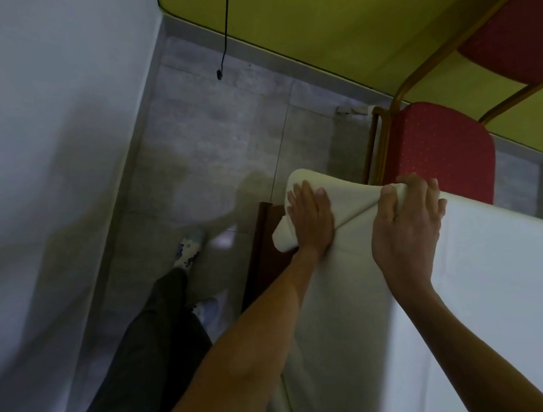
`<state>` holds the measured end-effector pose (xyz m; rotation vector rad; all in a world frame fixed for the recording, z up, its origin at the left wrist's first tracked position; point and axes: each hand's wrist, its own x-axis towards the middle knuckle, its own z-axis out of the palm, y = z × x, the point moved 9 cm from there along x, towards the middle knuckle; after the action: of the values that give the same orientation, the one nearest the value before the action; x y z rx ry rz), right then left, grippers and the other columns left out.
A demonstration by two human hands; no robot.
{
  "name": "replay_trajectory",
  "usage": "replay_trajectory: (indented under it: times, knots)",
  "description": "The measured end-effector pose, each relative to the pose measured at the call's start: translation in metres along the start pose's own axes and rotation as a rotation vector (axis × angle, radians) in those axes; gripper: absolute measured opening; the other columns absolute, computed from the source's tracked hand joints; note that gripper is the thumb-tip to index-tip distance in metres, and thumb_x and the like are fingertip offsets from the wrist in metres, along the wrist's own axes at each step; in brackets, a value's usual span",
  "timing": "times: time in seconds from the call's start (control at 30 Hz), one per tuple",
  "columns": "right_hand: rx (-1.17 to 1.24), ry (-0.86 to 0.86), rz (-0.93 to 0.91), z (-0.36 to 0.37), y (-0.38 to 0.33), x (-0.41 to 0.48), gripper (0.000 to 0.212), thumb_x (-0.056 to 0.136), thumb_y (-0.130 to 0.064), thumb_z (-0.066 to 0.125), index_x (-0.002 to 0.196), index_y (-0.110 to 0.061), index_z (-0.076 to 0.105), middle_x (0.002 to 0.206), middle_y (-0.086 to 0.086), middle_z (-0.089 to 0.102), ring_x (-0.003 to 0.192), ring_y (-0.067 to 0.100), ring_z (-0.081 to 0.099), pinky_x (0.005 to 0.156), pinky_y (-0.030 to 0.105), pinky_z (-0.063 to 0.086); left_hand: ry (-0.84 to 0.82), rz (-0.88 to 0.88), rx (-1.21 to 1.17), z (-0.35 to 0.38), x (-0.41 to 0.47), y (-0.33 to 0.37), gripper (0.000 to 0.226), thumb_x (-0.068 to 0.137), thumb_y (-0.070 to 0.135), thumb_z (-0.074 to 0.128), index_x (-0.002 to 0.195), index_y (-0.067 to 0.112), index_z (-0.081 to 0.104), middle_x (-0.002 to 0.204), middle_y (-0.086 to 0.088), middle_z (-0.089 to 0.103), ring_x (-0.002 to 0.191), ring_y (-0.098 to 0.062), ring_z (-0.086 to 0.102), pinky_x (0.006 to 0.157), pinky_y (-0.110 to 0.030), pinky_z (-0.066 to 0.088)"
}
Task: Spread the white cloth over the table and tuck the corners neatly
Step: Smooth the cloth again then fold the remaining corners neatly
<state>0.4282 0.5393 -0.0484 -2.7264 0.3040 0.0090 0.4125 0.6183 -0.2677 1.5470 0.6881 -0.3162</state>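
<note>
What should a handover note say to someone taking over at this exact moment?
Left hand: flat, palm down, pressing the folded flap of the white cloth at the table corner; no grip.
Right hand: fingers curled in a grip on the bunched cloth at the corner's top edge.
The cloth covers the tabletop and hangs down the near side. Dark wood of the table still shows beside the left hand. A red chair stands just beyond.
Done: cloth spread here.
Left: finish tucking this corner; other corners are out of view.
</note>
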Motion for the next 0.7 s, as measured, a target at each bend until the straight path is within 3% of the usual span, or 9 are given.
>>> replay_trajectory:
  times: [0.1,0.2,0.33,0.5,0.57,0.7]
  knots:
    - [0.003,0.002,-0.003,-0.001,0.000,0.000,0.032,0.101,-0.032,0.037,0.121,-0.011,0.051,0.132,0.013,0.053,0.132,0.041,0.044,0.109,0.065,0.034,0.054,-0.149,0.081,-0.012,0.017,-0.036,0.058,0.106,0.044,0.023,0.149,0.006,0.030,0.157,-0.018,0.029,0.149,-0.037,0.015,0.120,-0.053,0.008]
    - [-0.003,-0.002,0.001,0.000,0.000,0.000,0.034,0.101,-0.032,0.037,0.121,-0.010,0.052,0.133,0.014,0.053,0.132,0.041,0.044,0.110,0.064,0.034,-0.026,-0.211,0.137,-0.009,0.022,-0.051,0.061,0.106,0.044,0.025,0.155,0.009,0.018,0.160,-0.016,0.021,0.148,-0.040,0.013,0.119,-0.056,0.012]
    - [0.001,0.001,-0.003,-0.001,-0.001,0.000,0.030,0.102,-0.030,0.038,0.120,-0.011,0.052,0.133,0.013,0.053,0.135,0.040,0.042,0.114,0.063,0.030,0.039,0.080,-0.102,-0.023,-0.005,0.016,0.062,0.103,0.054,0.022,0.157,0.026,0.011,0.166,0.000,0.009,0.152,-0.020,0.006,0.123,-0.048,0.009]
    - [0.003,0.006,-0.010,-0.002,-0.001,0.000,0.030,0.101,-0.029,0.038,0.120,-0.011,0.052,0.130,0.013,0.055,0.133,0.039,0.045,0.114,0.061,0.029,-0.026,0.523,-0.059,-0.017,-0.040,0.100,0.055,0.105,0.034,0.026,0.155,0.013,0.024,0.164,-0.004,0.018,0.153,-0.017,0.006,0.124,-0.040,0.007]
    - [0.001,0.005,-0.008,-0.002,0.000,0.000,0.033,0.100,-0.031,0.037,0.121,-0.010,0.052,0.130,0.013,0.055,0.131,0.039,0.046,0.114,0.061,0.030,-0.096,0.562,-0.011,-0.004,-0.040,0.104,0.053,0.105,0.030,0.028,0.155,0.013,0.025,0.164,-0.004,0.019,0.153,-0.017,0.004,0.123,-0.038,0.004]
    - [-0.015,0.004,0.016,-0.001,0.003,0.002,0.036,0.102,-0.032,0.039,0.128,-0.010,0.050,0.139,0.014,0.051,0.138,0.038,0.040,0.118,0.060,0.025,-0.144,0.453,0.036,0.007,-0.023,0.080,0.053,0.105,0.033,0.023,0.155,0.016,0.025,0.164,-0.004,0.019,0.152,-0.018,0.007,0.123,-0.039,0.004]
